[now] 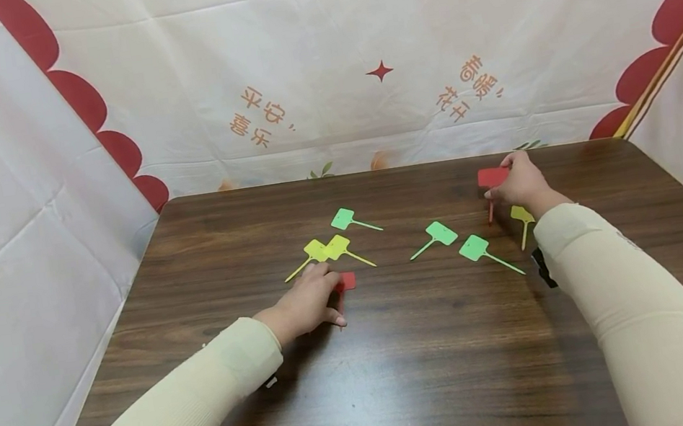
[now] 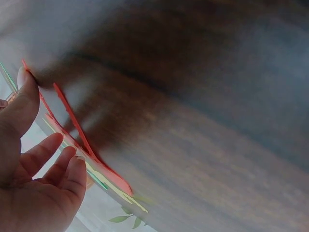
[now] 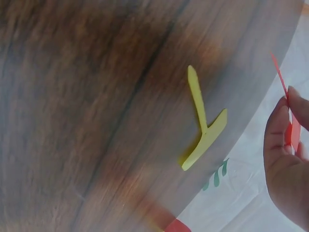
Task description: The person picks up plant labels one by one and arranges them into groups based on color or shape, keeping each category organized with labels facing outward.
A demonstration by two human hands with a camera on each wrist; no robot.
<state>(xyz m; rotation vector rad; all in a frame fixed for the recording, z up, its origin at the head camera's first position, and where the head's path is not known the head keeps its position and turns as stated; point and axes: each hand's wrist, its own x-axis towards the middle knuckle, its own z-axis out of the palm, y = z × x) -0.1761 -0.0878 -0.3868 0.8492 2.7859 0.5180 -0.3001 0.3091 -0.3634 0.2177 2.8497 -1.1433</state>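
My left hand [image 1: 311, 301] lies low over the table beside a red plant label [image 1: 346, 282]. In the left wrist view its thumb [image 2: 28, 99] meets a thin red stem, well apart from the loosely bent fingers [image 2: 44, 153] by the label's head. A second red label [image 2: 72, 113] shows there, partly overlapping the first. My right hand [image 1: 522, 180] pinches another red plant label [image 1: 492, 177] above the far right of the table, stem downward. Beneath that wrist lies a yellow label [image 1: 521, 215]. Two yellow labels [image 1: 338, 246] touch just beyond my left hand.
Green labels lie on the brown wooden table [image 1: 404, 379]: one green label [image 1: 343, 218] at the back, another green label [image 1: 442, 233] near the middle, and a third green label [image 1: 474, 247] to its right. A printed white cloth [image 1: 317, 41] hangs behind the table.
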